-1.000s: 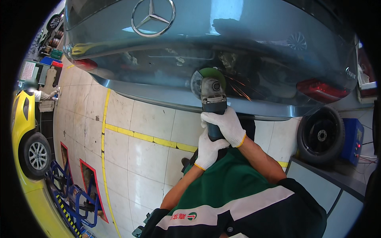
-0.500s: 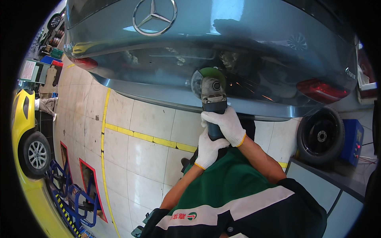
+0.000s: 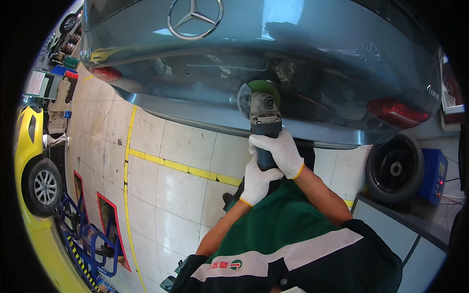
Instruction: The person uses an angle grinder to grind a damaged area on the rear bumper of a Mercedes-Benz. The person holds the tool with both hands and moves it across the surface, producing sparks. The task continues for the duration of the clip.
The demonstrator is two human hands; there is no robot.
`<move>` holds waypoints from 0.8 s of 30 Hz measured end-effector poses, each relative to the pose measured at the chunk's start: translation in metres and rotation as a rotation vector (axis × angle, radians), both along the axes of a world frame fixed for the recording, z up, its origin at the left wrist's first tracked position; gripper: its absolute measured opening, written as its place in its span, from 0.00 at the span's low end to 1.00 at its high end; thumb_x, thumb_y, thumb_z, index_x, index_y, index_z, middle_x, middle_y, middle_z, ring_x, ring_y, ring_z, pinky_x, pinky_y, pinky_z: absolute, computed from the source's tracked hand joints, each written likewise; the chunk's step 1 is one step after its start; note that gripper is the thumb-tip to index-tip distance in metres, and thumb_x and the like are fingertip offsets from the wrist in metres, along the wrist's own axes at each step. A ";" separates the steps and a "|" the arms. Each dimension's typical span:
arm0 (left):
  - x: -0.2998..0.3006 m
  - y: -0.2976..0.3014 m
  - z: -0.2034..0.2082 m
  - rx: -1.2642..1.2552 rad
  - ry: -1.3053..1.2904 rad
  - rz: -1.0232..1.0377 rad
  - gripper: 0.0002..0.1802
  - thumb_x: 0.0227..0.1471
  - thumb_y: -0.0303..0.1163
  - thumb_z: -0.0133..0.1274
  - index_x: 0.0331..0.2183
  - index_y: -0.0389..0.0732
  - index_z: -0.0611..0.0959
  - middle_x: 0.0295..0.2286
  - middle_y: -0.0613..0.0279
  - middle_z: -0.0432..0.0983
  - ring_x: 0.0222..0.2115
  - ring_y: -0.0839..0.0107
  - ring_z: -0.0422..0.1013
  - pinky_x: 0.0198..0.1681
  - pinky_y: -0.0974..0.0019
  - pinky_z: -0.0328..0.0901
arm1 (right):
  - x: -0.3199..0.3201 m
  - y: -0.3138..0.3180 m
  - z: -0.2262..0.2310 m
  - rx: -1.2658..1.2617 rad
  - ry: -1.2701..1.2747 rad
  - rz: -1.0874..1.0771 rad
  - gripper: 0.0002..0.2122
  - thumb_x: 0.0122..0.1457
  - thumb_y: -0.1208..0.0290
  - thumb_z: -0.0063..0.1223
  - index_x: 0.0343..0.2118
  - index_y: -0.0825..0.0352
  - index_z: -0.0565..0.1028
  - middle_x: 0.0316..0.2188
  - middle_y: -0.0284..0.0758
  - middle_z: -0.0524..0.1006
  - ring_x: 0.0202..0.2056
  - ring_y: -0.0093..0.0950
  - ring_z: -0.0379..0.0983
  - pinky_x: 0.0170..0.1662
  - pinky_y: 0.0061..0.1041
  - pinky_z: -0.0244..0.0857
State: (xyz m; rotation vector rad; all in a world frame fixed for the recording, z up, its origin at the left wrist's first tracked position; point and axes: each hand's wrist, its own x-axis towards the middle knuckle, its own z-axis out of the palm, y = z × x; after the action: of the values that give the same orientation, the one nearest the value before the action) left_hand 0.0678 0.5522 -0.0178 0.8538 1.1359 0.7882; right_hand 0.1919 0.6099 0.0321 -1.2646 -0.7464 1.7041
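Observation:
Both of my hands are in white knit gloves and closed round the body of an angle grinder. My right hand wraps the housing just behind the grinder's head. Lower down, my left hand grips the rear end. The grinder's green disc is against or just in front of the dark lower part of a grey-blue car's rear; exact contact is hidden. A thin orange spark streak runs right from the disc. Pale scuffed patches mark the panel above it.
A tyre on a wheel and a blue box stand at right, by a grey cabinet. At left are a yellow car, blue metal frames and red-edged floor openings. Yellow lines cross the tiled floor.
The spark trail has changed from several bright streaks to one thin line. The grinder has shifted very slightly right and up in view; both hands keep their grip.

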 end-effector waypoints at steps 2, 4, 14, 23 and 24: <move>0.000 -0.001 -0.003 0.009 -0.002 0.010 0.28 0.39 0.29 0.69 0.45 0.31 0.80 0.34 0.59 0.83 0.34 0.70 0.80 0.40 0.64 0.75 | -0.003 -0.002 -0.002 -0.023 0.024 -0.012 0.07 0.60 0.71 0.63 0.33 0.70 0.79 0.27 0.34 0.81 0.29 0.23 0.77 0.36 0.26 0.72; -0.001 -0.003 -0.008 0.042 0.021 0.018 0.25 0.42 0.25 0.68 0.44 0.31 0.81 0.33 0.59 0.84 0.33 0.71 0.80 0.39 0.66 0.75 | -0.003 0.000 -0.001 -0.012 0.035 -0.031 0.07 0.59 0.71 0.65 0.33 0.70 0.79 0.26 0.32 0.80 0.28 0.22 0.76 0.34 0.25 0.70; 0.001 0.000 0.003 0.028 -0.008 0.013 0.26 0.40 0.26 0.68 0.44 0.31 0.81 0.32 0.59 0.84 0.32 0.70 0.80 0.38 0.65 0.75 | -0.001 -0.001 -0.001 -0.016 0.047 -0.050 0.08 0.58 0.72 0.67 0.35 0.69 0.79 0.27 0.32 0.80 0.28 0.21 0.76 0.33 0.24 0.70; 0.002 0.000 0.001 0.050 -0.005 0.018 0.23 0.40 0.24 0.67 0.42 0.31 0.81 0.32 0.57 0.84 0.32 0.69 0.81 0.38 0.64 0.75 | 0.000 -0.001 -0.002 0.014 0.031 -0.010 0.08 0.60 0.70 0.64 0.33 0.70 0.79 0.27 0.34 0.81 0.29 0.23 0.77 0.36 0.25 0.71; 0.001 0.000 0.001 0.038 -0.007 0.016 0.23 0.40 0.24 0.67 0.42 0.30 0.81 0.32 0.57 0.84 0.32 0.69 0.81 0.38 0.64 0.75 | 0.000 -0.001 -0.001 -0.005 0.034 -0.016 0.07 0.59 0.71 0.65 0.34 0.70 0.79 0.27 0.33 0.80 0.29 0.22 0.76 0.35 0.25 0.71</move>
State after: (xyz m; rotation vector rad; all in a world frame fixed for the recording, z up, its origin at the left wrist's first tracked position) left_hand 0.0690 0.5521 -0.0170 0.8735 1.1262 0.8277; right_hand 0.1918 0.6088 0.0310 -1.2391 -0.7109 1.7113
